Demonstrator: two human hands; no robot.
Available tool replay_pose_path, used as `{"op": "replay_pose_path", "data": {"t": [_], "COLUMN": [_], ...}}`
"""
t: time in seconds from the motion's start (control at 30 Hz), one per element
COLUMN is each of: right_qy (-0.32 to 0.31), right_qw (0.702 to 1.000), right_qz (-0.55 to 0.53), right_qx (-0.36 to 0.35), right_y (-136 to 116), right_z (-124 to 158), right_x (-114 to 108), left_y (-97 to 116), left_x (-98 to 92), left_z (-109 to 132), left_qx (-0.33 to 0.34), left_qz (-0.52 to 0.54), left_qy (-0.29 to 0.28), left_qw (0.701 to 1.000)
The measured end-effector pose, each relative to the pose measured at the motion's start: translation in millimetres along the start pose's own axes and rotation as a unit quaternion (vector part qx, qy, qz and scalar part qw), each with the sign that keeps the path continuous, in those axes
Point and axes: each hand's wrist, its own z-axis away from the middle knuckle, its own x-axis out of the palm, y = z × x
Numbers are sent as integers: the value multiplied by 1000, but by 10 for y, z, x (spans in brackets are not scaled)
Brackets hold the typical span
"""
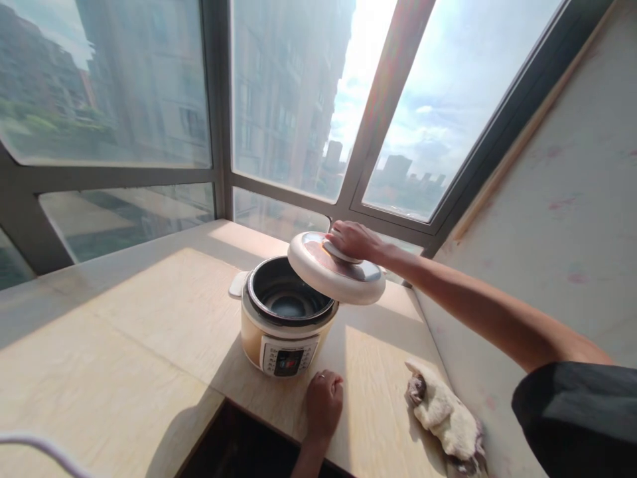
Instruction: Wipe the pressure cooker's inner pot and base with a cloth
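A white electric pressure cooker (253, 342) with a gold body stands on the counter, its control panel facing me. Its dark inner pot (286, 305) shows from above and looks empty. My right hand (354, 240) grips the knob of the round white lid (338, 279), which has a shiny top. The lid hangs tilted over the cooker's right rim; whether it touches the rim I cannot tell. Below the control panel, my left hand (324, 405) rests on the counter with its fingers curled in, nothing visible in them.
A cream fluffy toy or cloth bundle (442, 411) lies on the right of the pale counter (134, 325). A white cable (42, 445) crosses the lower left corner. Framed windows (283, 86) rise behind, and a patterned wall (557, 232) bounds the right side.
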Motion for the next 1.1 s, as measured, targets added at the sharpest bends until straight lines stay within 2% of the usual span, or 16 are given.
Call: {"op": "replay_pose_path", "data": {"t": [0.2,0.4,0.57,0.9,1.1], "right_qy": [-15,-43,-63,-46,-58], "right_qw": [999,998,997,998,997], "right_qz": [10,-3,-2,-14,-29], "right_qx": [-36,-39,-41,-32,-31], "right_y": [-451,-717,-803,-848,-910], "right_z": [-216,-268,-251,-250,-235], "right_x": [98,94,107,264,313], "left_y": [26,71,69,106,99], "left_x": [-42,-87,-77,-136,-124], "left_z": [13,18,19,25,33], "left_qx": [-16,-28,-32,-49,-42], "left_qz": [38,46,39,42,55], "left_qy": [-2,-16,-11,-38,-26], "left_qw": [999,998,999,997,997]}}
